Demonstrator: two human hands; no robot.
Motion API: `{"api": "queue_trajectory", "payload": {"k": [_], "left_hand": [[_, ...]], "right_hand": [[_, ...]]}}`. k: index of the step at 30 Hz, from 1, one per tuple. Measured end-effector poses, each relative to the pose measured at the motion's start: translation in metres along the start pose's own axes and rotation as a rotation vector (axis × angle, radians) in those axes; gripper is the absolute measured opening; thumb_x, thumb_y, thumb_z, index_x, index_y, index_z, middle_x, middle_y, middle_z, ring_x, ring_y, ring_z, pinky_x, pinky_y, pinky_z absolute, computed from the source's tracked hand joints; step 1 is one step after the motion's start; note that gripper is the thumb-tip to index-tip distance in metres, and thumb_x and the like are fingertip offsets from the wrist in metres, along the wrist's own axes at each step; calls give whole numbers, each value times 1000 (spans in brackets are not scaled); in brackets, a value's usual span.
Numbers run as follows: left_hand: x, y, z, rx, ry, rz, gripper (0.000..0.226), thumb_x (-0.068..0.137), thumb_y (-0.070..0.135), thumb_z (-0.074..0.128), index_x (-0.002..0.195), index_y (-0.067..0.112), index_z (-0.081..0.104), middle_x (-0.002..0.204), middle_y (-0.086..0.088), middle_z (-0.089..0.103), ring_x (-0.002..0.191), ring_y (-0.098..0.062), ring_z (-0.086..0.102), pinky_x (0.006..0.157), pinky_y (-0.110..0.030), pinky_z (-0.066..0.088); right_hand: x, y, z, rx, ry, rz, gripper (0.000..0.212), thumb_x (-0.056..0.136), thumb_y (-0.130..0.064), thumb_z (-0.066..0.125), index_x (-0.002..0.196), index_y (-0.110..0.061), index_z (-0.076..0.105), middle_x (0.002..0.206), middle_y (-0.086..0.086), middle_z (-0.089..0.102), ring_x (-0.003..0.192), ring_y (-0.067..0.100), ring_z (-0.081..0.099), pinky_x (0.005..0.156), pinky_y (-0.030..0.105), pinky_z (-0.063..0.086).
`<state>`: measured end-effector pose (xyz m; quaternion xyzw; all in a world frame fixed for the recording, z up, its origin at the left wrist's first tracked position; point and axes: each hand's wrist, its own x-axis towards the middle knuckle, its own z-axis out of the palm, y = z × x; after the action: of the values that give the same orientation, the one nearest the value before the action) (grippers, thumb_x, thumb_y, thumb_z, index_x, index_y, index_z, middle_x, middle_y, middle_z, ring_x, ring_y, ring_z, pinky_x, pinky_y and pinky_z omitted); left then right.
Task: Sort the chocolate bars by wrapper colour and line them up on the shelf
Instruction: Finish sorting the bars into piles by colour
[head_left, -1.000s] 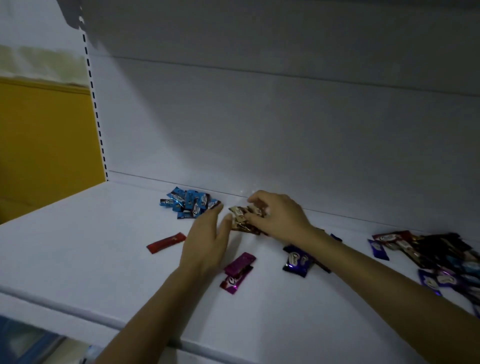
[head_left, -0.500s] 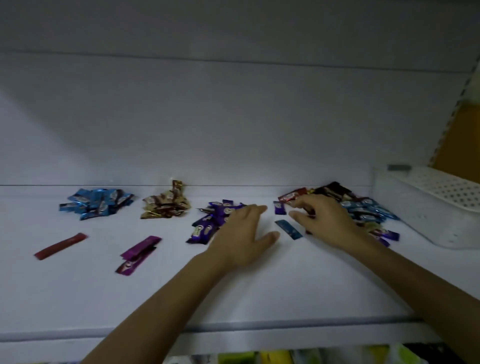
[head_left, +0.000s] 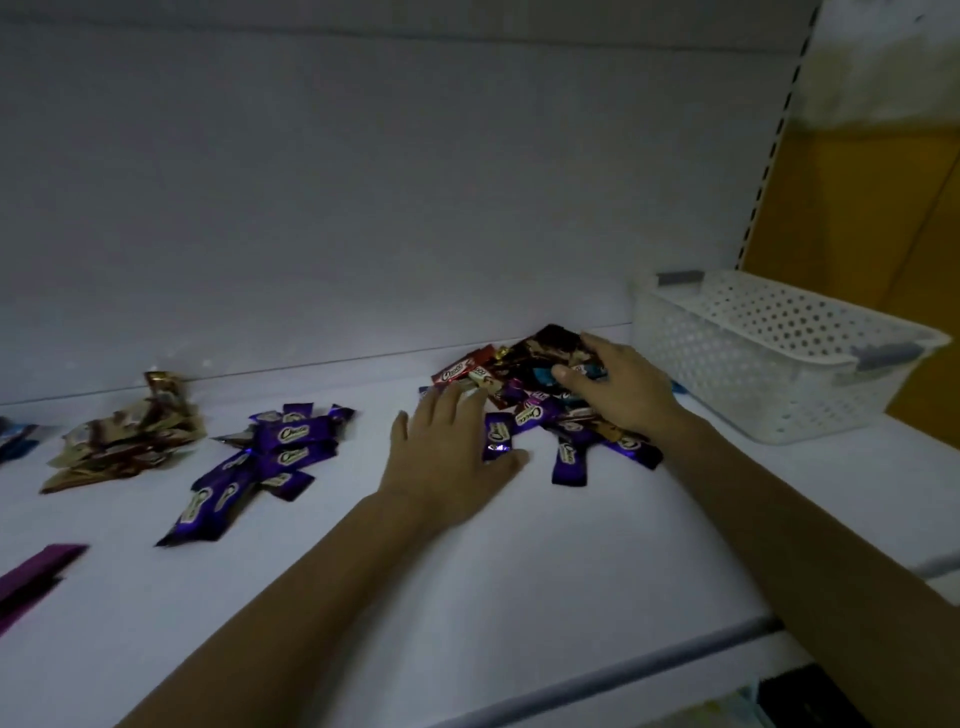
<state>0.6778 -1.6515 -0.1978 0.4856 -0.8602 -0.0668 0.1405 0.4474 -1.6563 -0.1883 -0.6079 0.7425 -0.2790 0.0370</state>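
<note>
Lying palm down on the white shelf (head_left: 467, 597), the left hand (head_left: 447, 457) is being held flat and wide, with its fingers straight and slightly spread and its fingertips reaching the near left edge of the mixed pile (head_left: 524, 379) of chocolate bars. A purple bar (head_left: 497, 435) is lying just beside the thumb of that hand, perhaps touched by it, and its long axis is running from the shelf's front edge toward the back wall. A second purple bar (head_left: 570, 461) is lying further right, apart from the left hand and just in front of the right wrist, and is pointed much the same way. At the pile's far left a red bar (head_left: 457, 370) is being shown with its long axis running left to right, slightly tilted. The right hand (head_left: 618, 389) is being laid over the pile's right side with fingers curled down among the wrappers; whether a bar is being pinched cannot be told. Well to the left of the left hand a purple heap (head_left: 275, 457) is lying, its bars pointing several ways, and a gold-brown heap (head_left: 124, 436) is lying beyond it. Magenta bars (head_left: 36, 571) are lying at the lower left edge. A white perforated basket (head_left: 779, 364) is standing just right of the mixed pile.
</note>
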Motion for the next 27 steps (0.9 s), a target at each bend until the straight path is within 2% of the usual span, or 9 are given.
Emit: {"api": "queue_trajectory", "payload": {"k": [2, 5, 8, 11, 13, 16, 21, 24, 27], "left_hand": [[14, -3, 4, -12, -26, -71, 95, 76, 83, 34, 151, 30, 8, 161, 2, 5, 148, -24, 0, 114, -59, 6], [36, -3, 3, -81, -53, -102, 116, 57, 95, 31, 151, 33, 3, 161, 4, -1, 148, -25, -2, 113, -62, 7], [52, 3, 3, -168, -22, -44, 121, 51, 97, 32, 150, 35, 2, 161, 6, 2, 147, -22, 4, 115, -59, 13], [60, 9, 9, -120, -29, 45, 120, 51, 98, 35, 151, 37, 5, 161, 5, 5, 147, -19, 6, 116, -54, 14], [62, 12, 12, -97, -29, 118, 118, 51, 96, 35, 150, 37, 9, 161, 4, 6, 147, -20, 10, 116, -50, 17], [60, 12, 11, -120, -3, 187, 115, 53, 94, 36, 150, 37, 13, 160, 6, 11, 145, -19, 16, 116, -48, 22], [52, 25, 17, -53, -73, 188, 126, 45, 103, 18, 150, 37, -4, 162, 2, 2, 148, -25, 6, 117, -53, 14], [49, 41, 24, -76, -101, 156, 125, 43, 100, 21, 147, 40, -15, 161, 0, -9, 147, -33, -8, 115, -61, 5], [51, 41, 25, -136, -61, 147, 123, 52, 95, 37, 149, 36, -11, 161, 1, -10, 147, -32, -7, 116, -59, 7]], "right_hand": [[-1, 4, 0, 56, -59, -39, 67, 79, -73, 48, 134, -34, 50, 136, 0, 54, 122, 21, 51, 101, 38, 40], [-4, -4, -5, 226, -76, -123, 50, 72, -77, 49, 100, -42, 70, 100, -11, 70, 95, 11, 64, 83, 31, 49], [-3, -11, -4, 293, -21, -231, 33, 86, -53, 55, 86, -27, 75, 80, -7, 70, 76, 10, 64, 75, 39, 52], [2, -10, -4, 251, 201, -185, 23, 95, -33, 51, 92, -20, 71, 89, -1, 68, 79, 16, 63, 79, 40, 50], [7, -3, -8, 58, 286, -36, 28, 97, -34, 44, 107, -19, 66, 101, 4, 66, 90, 23, 62, 86, 41, 47], [8, 5, -7, -95, 112, 148, 36, 95, -40, 46, 121, -18, 58, 114, 9, 63, 104, 29, 59, 92, 42, 45], [4, -9, 1, 306, 131, -9, 14, 87, -20, 66, 97, -13, 70, 99, -1, 68, 95, 15, 62, 86, 31, 50], [2, -18, 1, 530, 104, -44, 14, 90, -5, 59, 99, -7, 70, 98, 2, 69, 95, 13, 63, 86, 22, 51], [-1, -23, 2, 686, -45, -54, 25, 95, -1, 46, 105, -11, 67, 101, -3, 67, 96, 5, 62, 80, 10, 48]]}}
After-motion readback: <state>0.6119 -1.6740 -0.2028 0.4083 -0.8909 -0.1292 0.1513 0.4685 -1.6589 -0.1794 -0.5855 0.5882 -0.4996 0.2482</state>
